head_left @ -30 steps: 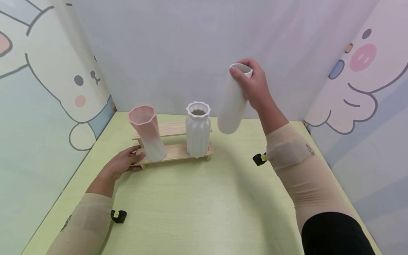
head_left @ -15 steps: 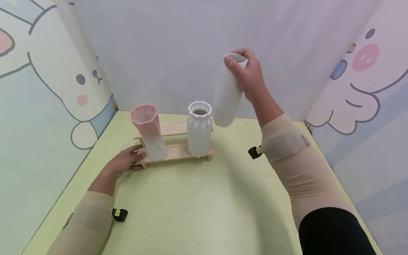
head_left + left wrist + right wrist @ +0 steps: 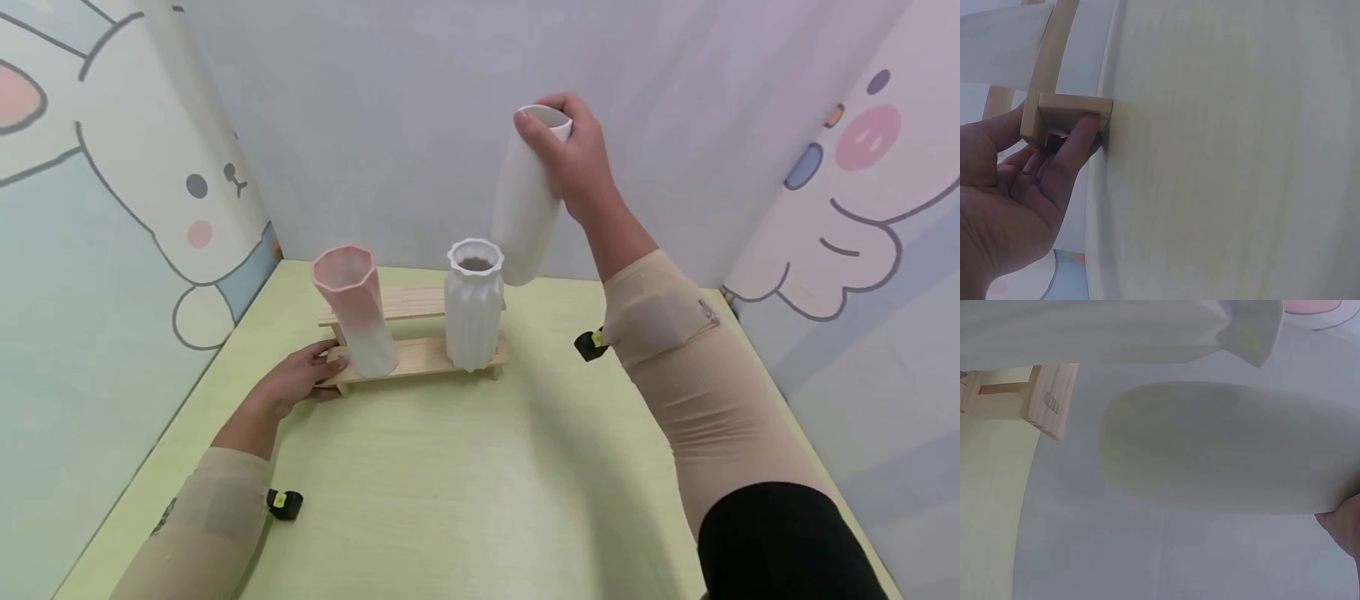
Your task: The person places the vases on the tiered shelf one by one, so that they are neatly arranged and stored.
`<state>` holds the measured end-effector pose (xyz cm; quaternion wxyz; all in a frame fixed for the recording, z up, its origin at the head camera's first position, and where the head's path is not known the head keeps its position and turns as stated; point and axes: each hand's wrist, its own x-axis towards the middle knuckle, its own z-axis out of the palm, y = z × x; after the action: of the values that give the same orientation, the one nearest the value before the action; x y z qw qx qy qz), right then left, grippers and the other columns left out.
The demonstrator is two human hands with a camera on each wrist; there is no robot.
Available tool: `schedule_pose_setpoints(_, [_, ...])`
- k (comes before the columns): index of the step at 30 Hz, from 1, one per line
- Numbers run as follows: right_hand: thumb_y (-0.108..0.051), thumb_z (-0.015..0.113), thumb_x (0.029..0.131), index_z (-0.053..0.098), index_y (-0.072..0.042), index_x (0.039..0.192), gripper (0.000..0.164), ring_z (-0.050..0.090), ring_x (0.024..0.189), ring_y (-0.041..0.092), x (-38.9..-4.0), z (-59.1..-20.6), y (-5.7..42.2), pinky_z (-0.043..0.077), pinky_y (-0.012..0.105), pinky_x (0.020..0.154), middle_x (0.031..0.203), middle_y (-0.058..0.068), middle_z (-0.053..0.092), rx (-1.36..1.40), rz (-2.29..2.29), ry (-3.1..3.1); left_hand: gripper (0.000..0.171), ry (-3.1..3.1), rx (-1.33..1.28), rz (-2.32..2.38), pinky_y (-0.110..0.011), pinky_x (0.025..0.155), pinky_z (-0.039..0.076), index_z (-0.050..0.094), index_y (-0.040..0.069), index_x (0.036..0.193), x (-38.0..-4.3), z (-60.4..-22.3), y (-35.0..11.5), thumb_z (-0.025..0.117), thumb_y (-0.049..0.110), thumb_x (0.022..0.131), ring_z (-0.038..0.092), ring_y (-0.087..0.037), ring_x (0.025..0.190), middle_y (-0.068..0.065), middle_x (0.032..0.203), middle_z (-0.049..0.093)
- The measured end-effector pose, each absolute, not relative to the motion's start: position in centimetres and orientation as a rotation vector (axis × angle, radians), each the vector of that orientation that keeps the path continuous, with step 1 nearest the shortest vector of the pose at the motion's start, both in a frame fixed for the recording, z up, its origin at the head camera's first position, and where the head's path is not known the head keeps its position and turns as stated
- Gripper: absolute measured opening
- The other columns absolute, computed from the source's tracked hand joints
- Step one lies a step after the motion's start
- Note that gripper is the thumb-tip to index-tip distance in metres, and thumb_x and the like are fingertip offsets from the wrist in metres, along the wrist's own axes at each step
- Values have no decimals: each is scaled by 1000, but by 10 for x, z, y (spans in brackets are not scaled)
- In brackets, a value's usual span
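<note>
My right hand (image 3: 576, 162) grips a smooth white vase (image 3: 525, 200) near its rim, thumb on the near side. The vase hangs in the air, tilted, its base behind and right of a ribbed white vase (image 3: 474, 321). In the right wrist view the smooth vase (image 3: 1222, 447) points its rounded base toward the wooden rack. My left hand (image 3: 300, 375) holds the left end of the two-step wooden rack (image 3: 423, 357); the left wrist view shows its fingers about the rack's end and leg (image 3: 1072, 103). On the lower step stand the ribbed vase and a pink-to-white twisted vase (image 3: 356, 312).
The rack stands on a pale green table (image 3: 435, 483), close to the grey back wall (image 3: 360, 125). Side walls with cartoon animals (image 3: 198, 187) flank the table. The upper step (image 3: 411, 302) lies behind the two standing vases.
My right hand has raised the smooth white vase and carried it leftward, until its base is partly behind the ribbed vase. My left hand stays on the rack's end.
</note>
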<state>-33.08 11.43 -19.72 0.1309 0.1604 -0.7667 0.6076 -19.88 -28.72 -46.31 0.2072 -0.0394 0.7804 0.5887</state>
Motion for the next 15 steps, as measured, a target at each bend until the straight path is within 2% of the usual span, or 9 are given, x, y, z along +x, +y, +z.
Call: schedule_pose_setpoints(15, [-42,70,85,56,-20,116,40,59,95,19,-332,-185,98,56,39,74,112,2,58,529,1779,-2191,80,2176,-130,1633,-36,92,57,10,15,160,-199,-462,-284,56,40,99,53,-26,125,-24,158,25])
